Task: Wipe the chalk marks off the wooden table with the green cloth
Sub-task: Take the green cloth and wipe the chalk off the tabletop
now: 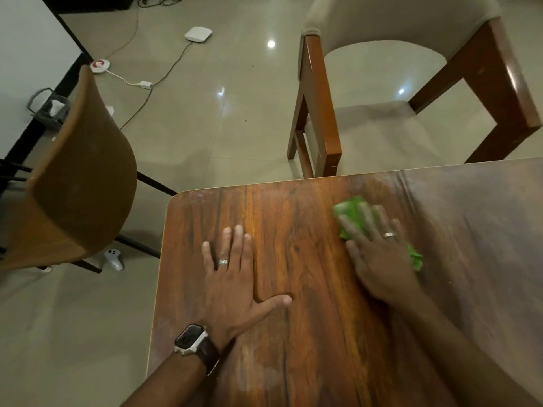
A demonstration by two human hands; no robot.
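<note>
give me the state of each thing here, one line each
left hand: flat on the table, fingers spread, holding nothing
right hand: pressing flat on the cloth, blurred
cloth: crumpled under the right hand, on the table
table: pale smears near the far edge and the near left edge
watch: on the left wrist, screen dark
brown chair: empty, left of the table

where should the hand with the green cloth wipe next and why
Probably sweep the green cloth rightward and toward the far edge. The right hand presses it flat on the wooden table, and a pale, hazy chalk film covers the wood just right of it, while the wood by the resting left hand already looks mostly clean.
</note>
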